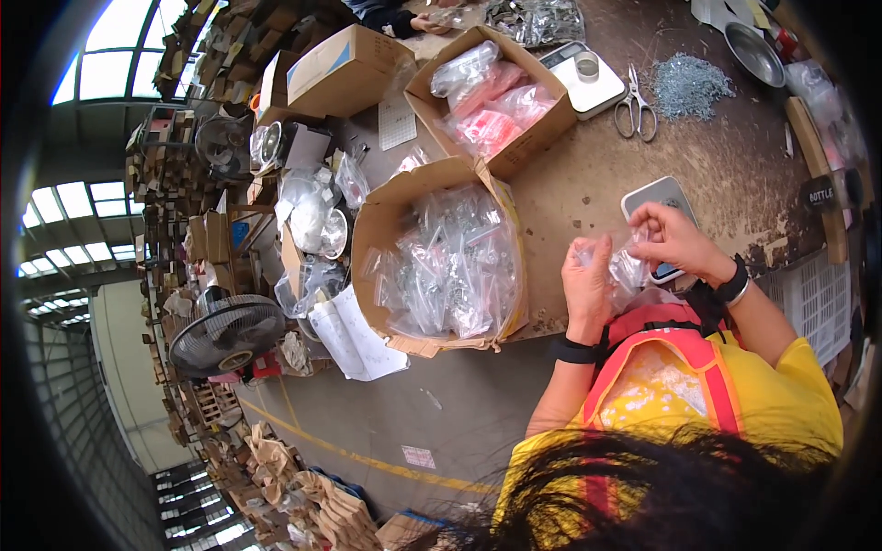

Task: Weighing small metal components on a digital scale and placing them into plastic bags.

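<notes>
Between my two hands, at the near edge of the table, is a small clear plastic bag [627, 272]. My left hand [586, 286] pinches one side of it, thumb and fingers pressed together. My right hand [678, 241] grips the upper right part with bent fingers. What the bag holds, if anything, I cannot make out. Just beyond my right hand, partly covered by it, lies a small white scale [634, 199] with a dish on top. Left of my hands stands an open cardboard box [516, 275] full of clear bags with small metal parts inside.
Farther back are a second carton [542, 124] with pink and clear bags, a white scale [602, 95], scissors [634, 108], a loose heap of small metal screws [691, 85] and a metal bowl [753, 55]. A fan [230, 335] stands left. Another person's hand [430, 23] shows at the top.
</notes>
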The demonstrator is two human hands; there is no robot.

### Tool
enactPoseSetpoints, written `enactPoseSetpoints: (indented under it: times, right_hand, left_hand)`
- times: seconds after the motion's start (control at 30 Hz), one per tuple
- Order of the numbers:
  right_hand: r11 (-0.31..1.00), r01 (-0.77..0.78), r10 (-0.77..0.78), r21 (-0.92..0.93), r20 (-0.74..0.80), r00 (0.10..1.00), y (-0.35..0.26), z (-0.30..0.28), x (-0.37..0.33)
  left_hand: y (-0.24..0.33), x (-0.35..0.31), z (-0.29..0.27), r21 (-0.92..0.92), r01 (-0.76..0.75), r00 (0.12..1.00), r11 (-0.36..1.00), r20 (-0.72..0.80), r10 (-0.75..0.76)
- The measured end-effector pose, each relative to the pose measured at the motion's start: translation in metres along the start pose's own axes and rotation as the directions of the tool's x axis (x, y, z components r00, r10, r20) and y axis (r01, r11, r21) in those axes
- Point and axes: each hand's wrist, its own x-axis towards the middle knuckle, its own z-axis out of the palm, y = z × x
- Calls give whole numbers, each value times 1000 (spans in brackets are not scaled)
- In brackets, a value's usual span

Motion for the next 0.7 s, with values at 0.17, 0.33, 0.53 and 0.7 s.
enactPoseSetpoints:
  times: [0.17,0.33,0.53,0.7]
  right_hand:
    - [980,198,-196,1,-142,970,20,-12,4]
    - [984,157,-176,-82,-333,926,-12,-37,-7]
    - [625,370,-590,-688,-105,801,-13,-22,-9]
    - [687,412,-500,-598,22,866,-12,-7,-11]
  left_hand:
    - [-5,3,-2,-132,12,1000,991,-15,-14]
    - [1,18,-47,-354,192,980,915,18,-199]
    - [14,1,-48,-329,313,947,891,175,-268]
    - [21,-14,-9,392,-55,992,918,130,4]
